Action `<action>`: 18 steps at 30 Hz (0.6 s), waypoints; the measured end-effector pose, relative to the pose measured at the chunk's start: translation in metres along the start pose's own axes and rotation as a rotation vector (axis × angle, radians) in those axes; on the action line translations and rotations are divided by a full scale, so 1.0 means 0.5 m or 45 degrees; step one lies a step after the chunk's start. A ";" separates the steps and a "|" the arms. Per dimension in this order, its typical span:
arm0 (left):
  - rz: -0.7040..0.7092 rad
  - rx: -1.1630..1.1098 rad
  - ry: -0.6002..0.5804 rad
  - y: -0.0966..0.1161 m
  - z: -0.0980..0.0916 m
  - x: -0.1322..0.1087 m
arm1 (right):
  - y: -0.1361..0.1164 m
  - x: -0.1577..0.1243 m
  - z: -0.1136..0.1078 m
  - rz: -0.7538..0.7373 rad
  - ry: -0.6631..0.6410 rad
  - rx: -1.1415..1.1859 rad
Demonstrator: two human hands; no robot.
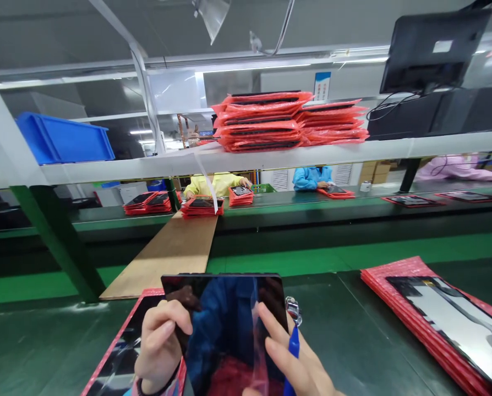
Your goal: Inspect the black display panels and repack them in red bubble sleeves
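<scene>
Just in front of the worker, a dark panel stands tilted up above the green bench, its glossy face toward the person and showing a bluish reflection. It sits between the two hands. The left hand is at its left edge, fingers bent, the foremost fingertip overlapping the glass; I can't tell from here whether those fingers are clamped on the panel or merely resting against it. The right hand comes in from the lower right, two fingers laid slantwise over the panel's right side. That same hand has a blue tool tucked among its fingers, its shiny metal end sticking up just beside the panel's right edge. A pale translucent streak runs down the glass by the right fingertips, film or reflection, I can't say which.

Behind the left hand, another panel lies on a red wrapper. Well to the right, a stack of red bubble sleeves carries a silver-backed panel. Across the way, co-workers sit at more red piles.
</scene>
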State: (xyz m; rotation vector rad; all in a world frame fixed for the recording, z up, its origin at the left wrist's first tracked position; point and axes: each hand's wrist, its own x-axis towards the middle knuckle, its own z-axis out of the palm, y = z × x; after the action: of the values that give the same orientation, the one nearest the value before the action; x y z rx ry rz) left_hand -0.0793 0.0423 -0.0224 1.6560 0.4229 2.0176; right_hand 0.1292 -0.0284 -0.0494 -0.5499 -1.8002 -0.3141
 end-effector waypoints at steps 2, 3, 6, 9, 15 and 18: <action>0.016 0.015 -0.040 0.002 0.002 -0.002 | -0.015 0.006 -0.009 0.072 -0.004 0.017; 0.024 0.033 -0.069 0.004 0.004 -0.002 | -0.022 0.008 -0.014 0.108 0.011 0.021; 0.074 0.125 -0.122 0.005 0.005 -0.007 | -0.035 0.007 -0.018 0.180 0.143 0.005; 0.110 0.218 -0.181 -0.007 -0.007 -0.021 | -0.032 -0.002 -0.010 0.214 0.313 -0.058; 0.206 0.295 -0.326 -0.024 -0.025 -0.047 | -0.008 -0.019 -0.005 0.141 0.545 -0.139; 0.283 0.267 -0.396 -0.004 -0.005 -0.041 | 0.001 -0.011 -0.018 0.123 0.550 -0.068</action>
State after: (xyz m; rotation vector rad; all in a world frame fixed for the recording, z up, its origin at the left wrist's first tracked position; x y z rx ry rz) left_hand -0.0786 0.0329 -0.0407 2.1910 0.3600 1.8688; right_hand 0.1379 -0.0335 -0.0518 -0.5567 -1.3478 -0.3835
